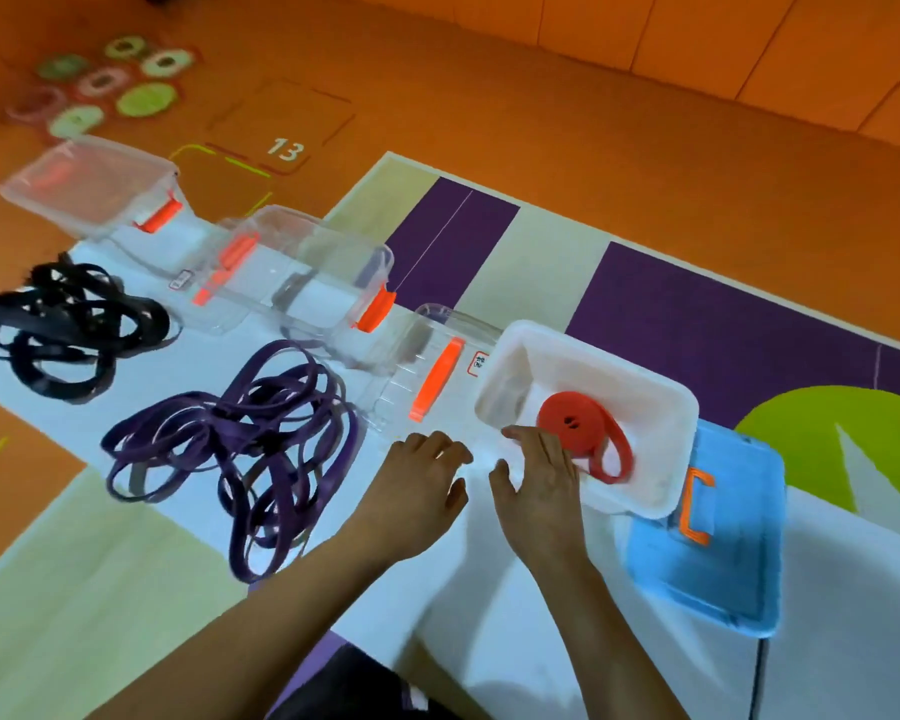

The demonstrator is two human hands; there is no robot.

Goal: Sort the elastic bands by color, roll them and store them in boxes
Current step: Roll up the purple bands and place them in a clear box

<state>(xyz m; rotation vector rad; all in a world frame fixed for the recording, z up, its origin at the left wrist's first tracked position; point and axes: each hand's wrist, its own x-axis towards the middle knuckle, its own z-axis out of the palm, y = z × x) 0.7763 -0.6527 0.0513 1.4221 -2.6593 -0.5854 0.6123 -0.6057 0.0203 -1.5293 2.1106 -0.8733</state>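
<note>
Red band [575, 423]: we see it rolled, lying inside the white box [601, 358].
Right hand [539, 485]: our fingers lie released on the box's near rim.
Left hand [417, 491]: released, grasping nothing.

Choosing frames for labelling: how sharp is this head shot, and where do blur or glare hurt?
Head view: the red rolled band and purple bands read clearly; the far clear boxes are smeared by blur; the white box is washed out; the right hand casts a soft shadow.
</note>
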